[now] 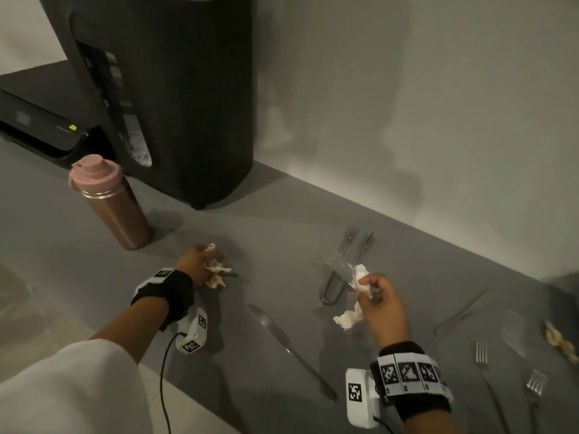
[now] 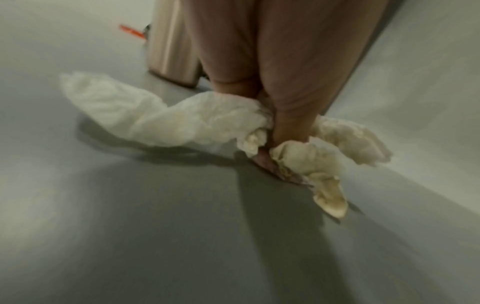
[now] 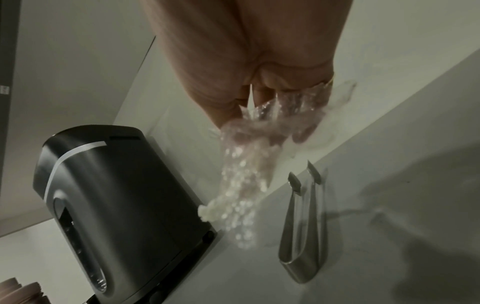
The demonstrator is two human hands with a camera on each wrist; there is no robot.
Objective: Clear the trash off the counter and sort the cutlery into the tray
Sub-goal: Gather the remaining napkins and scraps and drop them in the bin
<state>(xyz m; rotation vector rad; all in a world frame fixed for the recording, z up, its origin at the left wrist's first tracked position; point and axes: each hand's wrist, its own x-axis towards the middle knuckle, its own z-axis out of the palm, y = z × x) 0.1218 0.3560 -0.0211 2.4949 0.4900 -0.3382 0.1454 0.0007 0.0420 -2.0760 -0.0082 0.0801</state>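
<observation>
My left hand (image 1: 200,261) grips a crumpled, stained white napkin (image 1: 214,272) low over the grey counter (image 1: 250,245); in the left wrist view the fingers (image 2: 285,115) curl round the napkin (image 2: 182,123), whose ends trail onto the counter. My right hand (image 1: 380,297) holds a clear plastic wrapper with white tissue (image 1: 360,278) just above the counter; the wrapper (image 3: 241,185) hangs below the curled fingers (image 3: 259,90). Metal tongs (image 1: 340,274) lie behind that hand. A knife (image 1: 291,347) lies between my arms, with another knife (image 1: 460,313) and forks (image 1: 482,355) at right.
A copper bottle (image 1: 116,205) with a pink cap stands at the left. A tall black appliance (image 1: 175,98) stands against the wall. More crumpled trash (image 1: 560,341) and a clear wrapper (image 1: 517,333) lie at the right edge.
</observation>
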